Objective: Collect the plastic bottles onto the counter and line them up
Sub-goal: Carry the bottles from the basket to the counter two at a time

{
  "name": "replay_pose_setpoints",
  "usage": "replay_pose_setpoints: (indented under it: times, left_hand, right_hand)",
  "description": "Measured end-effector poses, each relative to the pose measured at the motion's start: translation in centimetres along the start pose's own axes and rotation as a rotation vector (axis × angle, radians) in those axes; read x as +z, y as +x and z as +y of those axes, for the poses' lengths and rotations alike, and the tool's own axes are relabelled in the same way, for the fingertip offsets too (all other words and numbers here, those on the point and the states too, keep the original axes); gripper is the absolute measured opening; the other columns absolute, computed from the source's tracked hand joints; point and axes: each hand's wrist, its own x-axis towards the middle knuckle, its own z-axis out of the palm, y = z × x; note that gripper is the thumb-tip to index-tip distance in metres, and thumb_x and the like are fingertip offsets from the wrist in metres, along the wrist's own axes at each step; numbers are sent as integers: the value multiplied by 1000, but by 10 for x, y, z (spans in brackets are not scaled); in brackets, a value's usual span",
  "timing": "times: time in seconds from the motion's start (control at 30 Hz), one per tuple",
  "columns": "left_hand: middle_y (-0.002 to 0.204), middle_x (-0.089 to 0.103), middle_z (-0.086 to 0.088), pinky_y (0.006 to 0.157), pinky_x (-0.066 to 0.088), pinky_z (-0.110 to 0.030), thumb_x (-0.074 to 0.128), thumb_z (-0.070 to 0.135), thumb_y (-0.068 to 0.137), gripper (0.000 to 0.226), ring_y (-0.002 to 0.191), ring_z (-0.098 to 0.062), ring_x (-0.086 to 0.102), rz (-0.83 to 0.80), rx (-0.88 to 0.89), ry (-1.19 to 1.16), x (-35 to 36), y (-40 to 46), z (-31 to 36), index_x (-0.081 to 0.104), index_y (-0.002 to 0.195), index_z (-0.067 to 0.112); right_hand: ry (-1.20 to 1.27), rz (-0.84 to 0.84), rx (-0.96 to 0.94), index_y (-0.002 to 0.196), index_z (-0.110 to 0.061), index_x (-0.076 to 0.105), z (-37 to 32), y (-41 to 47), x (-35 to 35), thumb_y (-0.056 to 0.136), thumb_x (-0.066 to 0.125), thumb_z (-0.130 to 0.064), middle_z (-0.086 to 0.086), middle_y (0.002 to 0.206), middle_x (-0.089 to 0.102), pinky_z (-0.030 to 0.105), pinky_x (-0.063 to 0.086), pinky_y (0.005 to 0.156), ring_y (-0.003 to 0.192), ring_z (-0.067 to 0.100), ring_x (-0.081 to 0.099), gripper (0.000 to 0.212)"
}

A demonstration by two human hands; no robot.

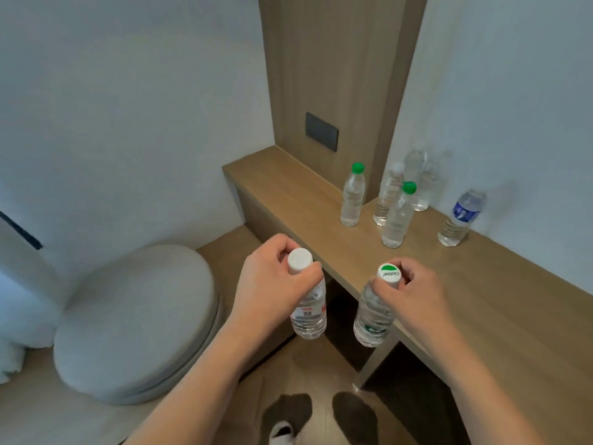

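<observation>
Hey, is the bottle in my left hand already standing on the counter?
No, the left hand grips the white-capped bottle by its neck, off the counter.

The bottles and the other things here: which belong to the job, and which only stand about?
Job: white-capped bottle in left hand; green-capped bottle in right hand; bottles on the counter, e.g. blue-labelled bottle.

Standing about: round cushion, wall switch plate.

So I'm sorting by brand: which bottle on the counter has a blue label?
The rightmost bottle, standing alone near the wall; the other counter bottles show no blue label, and two have green caps.
</observation>
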Motion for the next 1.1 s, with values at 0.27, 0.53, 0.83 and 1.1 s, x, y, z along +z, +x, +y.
replay_pose_setpoints:
  times: [0.27,0.53,0.83,1.1]
  left_hand:
    - [76,63,10,63,56,-27,77,33,74,22,75,-1,60,-165,8,4,24,131,-19,59,85,26]
    - [74,65,7,60,54,-33,77,33,73,21,68,-8,62,-264,-14,63,94,244,-26,60,82,25]
    - [76,64,9,56,53,-30,75,39,74,24,68,-9,62,-433,42,265,162,336,-36,57,84,27]
    - [72,63,3,52,38,-31,62,47,67,28,70,-24,60,-570,101,463,196,377,-46,50,78,24]
  right_hand:
    - [47,81,78,87,-32,61,-10,87,19,79,79,-29,-10,82,67,29,49,61,77,10,63,20]
    - [-14,155,235,85,-30,63,34,192,16,73,79,-30,-8,78,68,45,56,71,76,14,65,20]
    - [52,317,469,91,-31,63,67,250,11,74,72,-35,-8,79,68,46,57,74,77,20,65,20]
    - [-163,339,414,84,-23,56,62,264,9,83,66,-31,-5,72,61,33,43,57,66,10,57,12]
